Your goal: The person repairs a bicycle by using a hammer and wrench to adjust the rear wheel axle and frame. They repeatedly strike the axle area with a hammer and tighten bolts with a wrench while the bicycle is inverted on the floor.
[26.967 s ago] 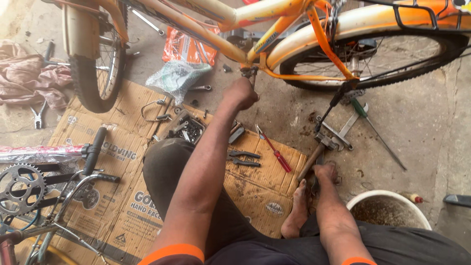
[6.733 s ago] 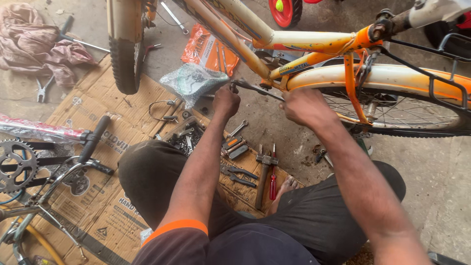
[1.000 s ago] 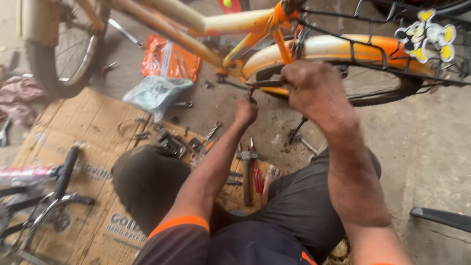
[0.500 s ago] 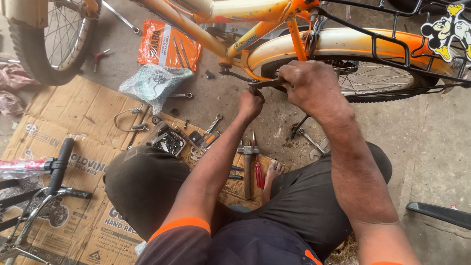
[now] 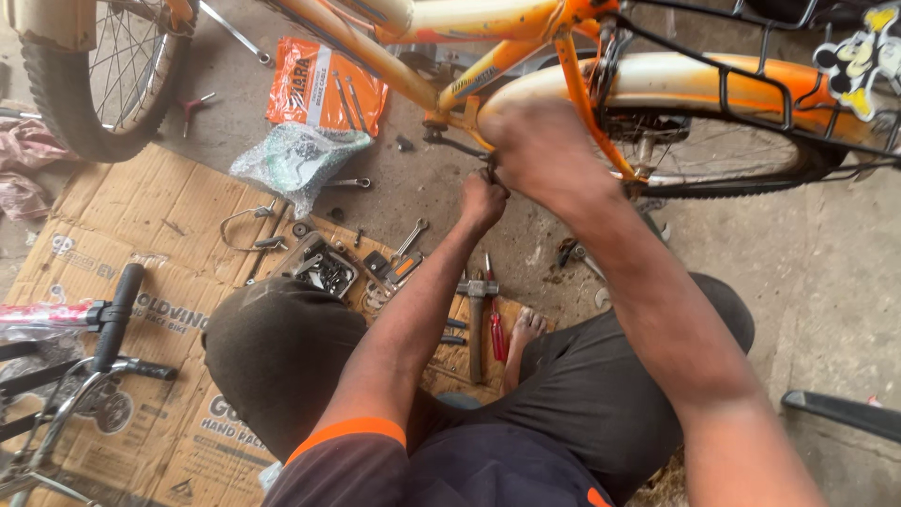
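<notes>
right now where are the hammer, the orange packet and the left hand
hammer (image 5: 476, 324): head view, on its handle
orange packet (image 5: 324, 84): head view, on its middle
left hand (image 5: 483, 200): head view, on the back of the hand

My right hand (image 5: 544, 150) covers the spot by the orange bike frame (image 5: 488, 66) where my left hand (image 5: 483, 199) reaches; can't tell what either grip holds. Front wheel (image 5: 103, 84) & rear rack (image 5: 770, 66) cut off at top edge. Small parts in the tray (image 5: 324, 268) too tiny to ID.

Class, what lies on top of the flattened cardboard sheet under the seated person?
On the cardboard sheet lie a spanner, a hammer and a red-handled screwdriver; the person's legs hide the rest.
</notes>
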